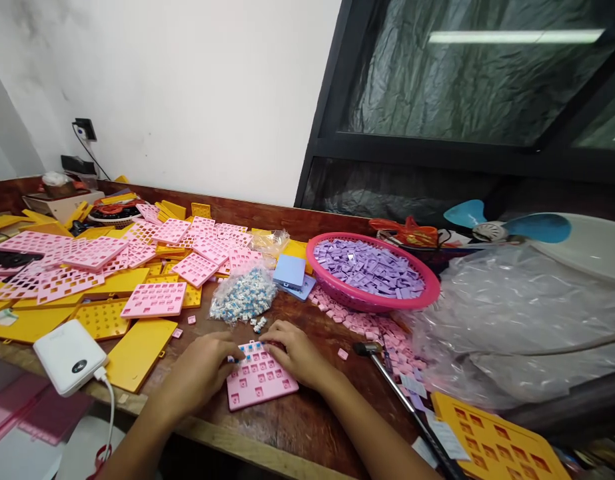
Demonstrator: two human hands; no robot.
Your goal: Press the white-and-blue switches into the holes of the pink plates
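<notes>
A pink keyboard plate (260, 380) with square holes lies flat on the wooden table near its front edge. My left hand (202, 370) rests on the plate's left edge, fingers curled at its top left corner. My right hand (297, 353) presses on the plate's top right part. A few blue-and-white switches sit in the plate's top row between my fingers. Just beyond lies a clear bag of blue-and-white switches (242, 297), with a few loose ones (260, 325) beside it.
Piles of pink plates (94, 253) and yellow plates (137, 353) cover the left. A pink basket of purple keycaps (372, 273) stands at the right, loose pink keycaps (382, 330) before it. A small hammer (387, 373), a white power bank (70, 357) and a crumpled plastic sheet (517, 320) lie nearby.
</notes>
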